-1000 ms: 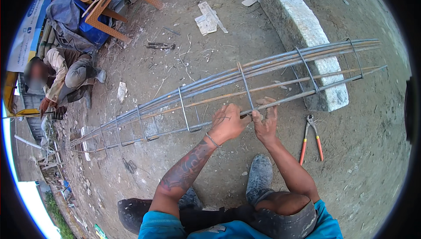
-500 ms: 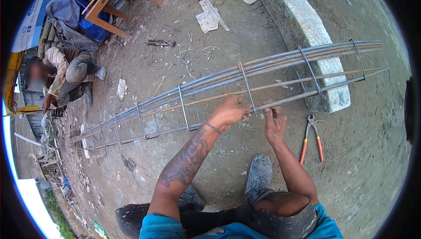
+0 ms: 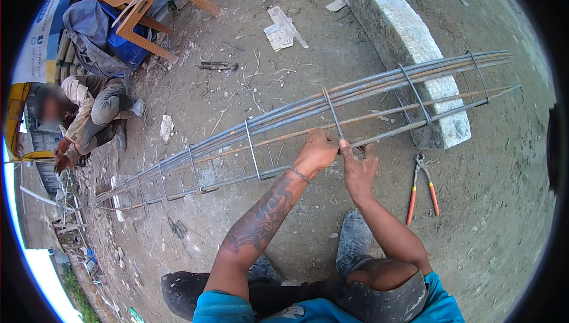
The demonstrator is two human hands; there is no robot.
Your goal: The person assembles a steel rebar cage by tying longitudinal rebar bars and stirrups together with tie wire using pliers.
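The fingers of both hands meet at the lower edge of a rebar cage (image 3: 379,82), at the bottom corner of one stirrup (image 3: 332,111). The left hand (image 3: 319,149) is curled, knuckles up, just left of that corner; what its fingers have hold of is hidden beneath them. The right hand (image 3: 359,172) lies just right of it, thumb raised against the foot of the stirrup, the other fingers bent toward the lower bar (image 3: 392,133) with a visible gap between them and the thumb. Whether it pinches the bar or merely touches it, I cannot tell.

The cage lies crosswise in front of the person, its long axis slanting from lower left to upper right. Most of its width lies beyond the fingers, the bundled upper bars farthest out. The stirrup rises from the right thumb, tilting leftward toward those bars; the thumb looks the nearer to its foot, the left fist close beside.

Toward its right end the cage crosses a long concrete block (image 3: 409,21); its left end reaches a smaller pale block (image 3: 119,207). Orange-handled pincers (image 3: 414,191) lie on the ground (image 3: 474,216) to the right of the right forearm. Another person (image 3: 89,109) crouches at far left.
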